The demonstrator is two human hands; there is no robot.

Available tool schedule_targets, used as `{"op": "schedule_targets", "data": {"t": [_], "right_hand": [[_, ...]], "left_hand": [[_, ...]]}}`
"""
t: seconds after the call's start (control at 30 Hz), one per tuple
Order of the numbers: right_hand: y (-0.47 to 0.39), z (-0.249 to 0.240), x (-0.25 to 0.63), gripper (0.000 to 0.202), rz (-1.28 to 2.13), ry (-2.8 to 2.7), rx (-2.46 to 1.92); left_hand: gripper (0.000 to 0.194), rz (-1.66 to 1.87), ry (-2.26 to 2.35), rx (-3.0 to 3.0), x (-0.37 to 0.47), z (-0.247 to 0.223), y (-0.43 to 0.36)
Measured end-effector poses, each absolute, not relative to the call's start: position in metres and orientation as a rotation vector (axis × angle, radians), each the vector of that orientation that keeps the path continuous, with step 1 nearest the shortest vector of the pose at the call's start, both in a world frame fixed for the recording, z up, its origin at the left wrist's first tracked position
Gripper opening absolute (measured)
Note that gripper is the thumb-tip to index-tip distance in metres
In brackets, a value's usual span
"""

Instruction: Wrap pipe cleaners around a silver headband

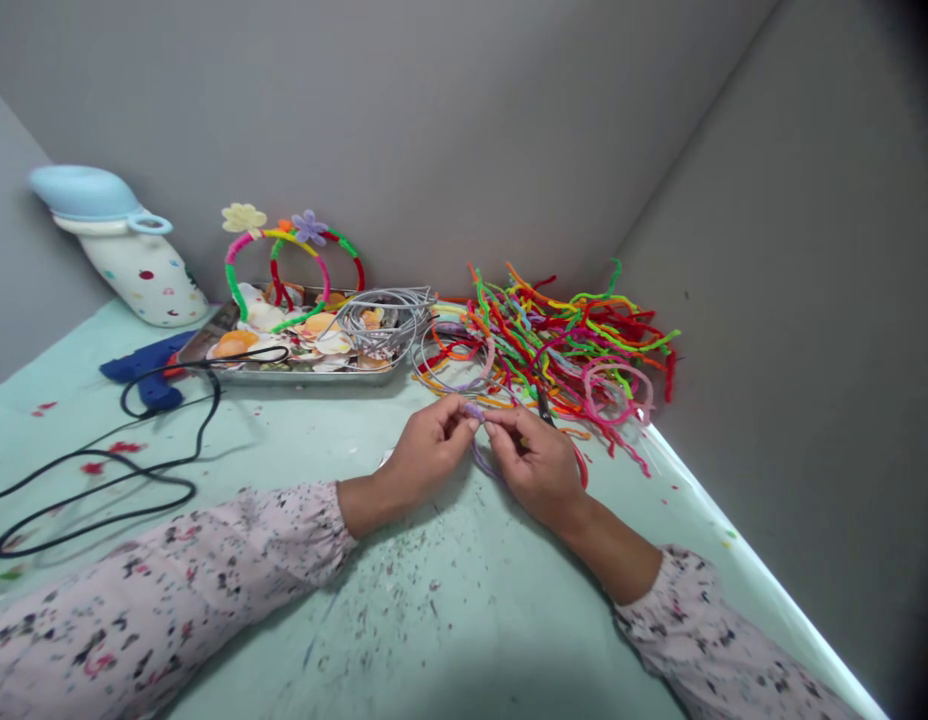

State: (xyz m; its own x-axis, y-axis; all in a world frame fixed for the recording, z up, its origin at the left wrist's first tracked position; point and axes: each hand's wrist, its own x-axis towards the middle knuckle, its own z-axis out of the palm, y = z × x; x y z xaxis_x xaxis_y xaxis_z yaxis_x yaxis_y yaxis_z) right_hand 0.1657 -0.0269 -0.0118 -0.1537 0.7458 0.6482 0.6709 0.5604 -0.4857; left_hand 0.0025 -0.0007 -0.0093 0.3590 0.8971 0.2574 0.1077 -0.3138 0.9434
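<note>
Between my two hands, a lilac pipe cleaner (pixel 474 411) shows at the fingertips, with a lilac strand hanging below them. My left hand (pixel 426 450) pinches it from the left, thumb and fingers pressed together. Close against it, my right hand (pixel 543 462) pinches from the right. Just past the fingers lies a thin wire ring (pixel 453 385) partly wrapped in lilac. Black scissor-like handles (pixel 545 406) and a red loop (pixel 582 468) show partly behind my right hand, which hides the rest.
A heap of coloured pipe cleaners (pixel 576 340) lies at the back right. A metal tray (pixel 306 378) holds paper cutouts, grey wire coils (pixel 389 320) and flowered rings (pixel 276 237). Left are a blue glue gun (pixel 145 365), its black cord (pixel 186 485) and a white bottle (pixel 145 270).
</note>
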Motion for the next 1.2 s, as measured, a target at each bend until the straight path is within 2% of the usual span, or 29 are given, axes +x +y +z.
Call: {"op": "schedule_targets", "data": {"t": [0.5, 0.87, 1.2], "right_hand": [[-0.0274, -0.0131, 0.1649, 0.015, 0.070, -1.845, -1.179], [-0.0295, -0.0091, 0.1658, 0.024, 0.150, -1.876, -1.153], [-0.0277, -0.0078, 0.1655, 0.024, 0.234, -1.858, -1.109]], "left_hand": [[0.009, 1.055, 0.833, 1.619, 0.0039, -0.0081, -0.0010], [0.009, 1.089, 0.783, 1.656, 0.0043, -0.0105, 0.0006], [0.008, 1.115, 0.825, 1.619, 0.0048, -0.0073, 0.0015]]}}
